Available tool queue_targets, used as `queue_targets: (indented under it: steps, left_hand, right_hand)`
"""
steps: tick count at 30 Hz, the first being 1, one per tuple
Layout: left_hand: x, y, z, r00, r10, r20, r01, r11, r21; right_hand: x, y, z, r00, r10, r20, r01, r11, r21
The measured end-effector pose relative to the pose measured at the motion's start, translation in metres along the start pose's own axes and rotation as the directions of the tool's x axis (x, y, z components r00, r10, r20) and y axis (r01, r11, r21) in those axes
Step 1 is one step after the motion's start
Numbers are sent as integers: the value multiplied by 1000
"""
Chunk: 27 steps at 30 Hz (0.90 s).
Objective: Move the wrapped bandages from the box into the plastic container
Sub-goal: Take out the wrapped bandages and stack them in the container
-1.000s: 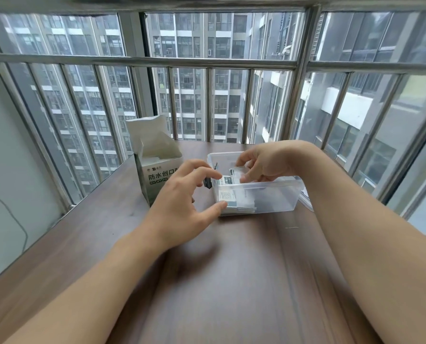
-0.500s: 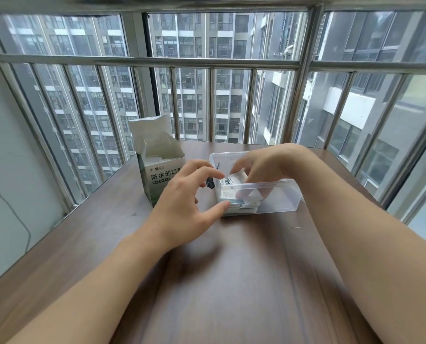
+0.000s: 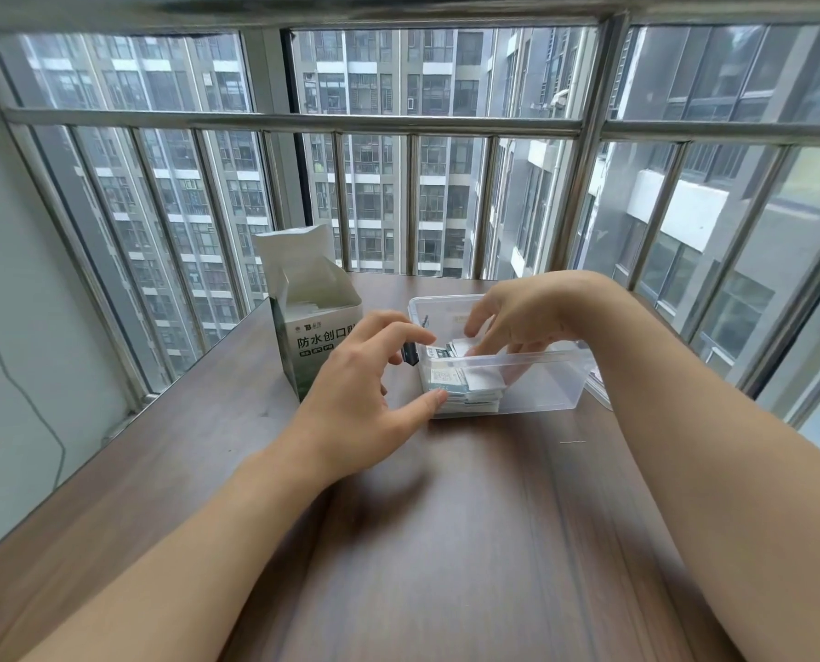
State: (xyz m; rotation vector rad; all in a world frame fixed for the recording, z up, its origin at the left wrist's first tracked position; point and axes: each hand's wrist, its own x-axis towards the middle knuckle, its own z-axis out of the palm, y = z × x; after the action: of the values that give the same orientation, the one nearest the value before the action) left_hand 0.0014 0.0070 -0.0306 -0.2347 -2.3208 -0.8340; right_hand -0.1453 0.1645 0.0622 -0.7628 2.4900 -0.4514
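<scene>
A clear plastic container (image 3: 542, 379) stands on the brown table past mid-depth. A stack of wrapped bandages (image 3: 465, 391) lies in its left half. To its left stands the white and green bandage box (image 3: 310, 346), flap open, with more wrappers showing inside. My left hand (image 3: 365, 389) spans the container's left end, thumb on the front corner and index finger by the rim. My right hand (image 3: 518, 317) reaches down into the container with spread fingers touching the top bandages; its fingertips are partly hidden by the wall.
A small dark object (image 3: 410, 353) sits between my left hand and the container. A clear lid edge (image 3: 596, 382) pokes out right of the container. Metal window bars (image 3: 446, 121) run along the table's far and side edges (image 3: 174, 422).
My right hand has lowered a wrapped bandage onto the stack and spread its fingers over it. My left hand has stayed at the container's left end.
</scene>
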Motion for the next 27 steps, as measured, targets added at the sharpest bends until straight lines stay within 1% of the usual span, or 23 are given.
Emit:
queue_targets:
  steps: [2, 6, 10, 15, 19, 22, 27]
  left_hand:
    - [0, 0, 0, 1000, -4, 1, 4, 1000, -3]
    - [0, 0, 0, 1000, -4, 2, 4, 1000, -2]
    - [-1, 0, 0, 1000, -5, 2, 5, 1000, -8]
    - [0, -2, 1, 1000, -1, 8, 1, 1000, -11]
    - [0, -2, 1, 1000, -3, 13, 3, 1000, -3]
    - [0, -2, 1, 1000, -6, 16, 6, 1000, -2]
    - [0, -3, 1, 1000, -8, 19, 8, 1000, 3]
  right_hand:
    - [-1, -1, -1, 1000, -1, -28, 0, 1000, -14]
    - [4, -6, 5, 992, 11, -125, -31, 986, -163]
    - [15, -11, 14, 980, 44, -193, -84, 975, -208]
    - [14, -16, 19, 963, 73, -261, -136, 963, -232]
    - [14, -18, 21, 951, 63, -301, -141, 959, -246]
    - [13, -19, 21, 950, 57, -308, -139, 957, -253]
    - [11, -17, 17, 951, 61, -304, -126, 971, -201]
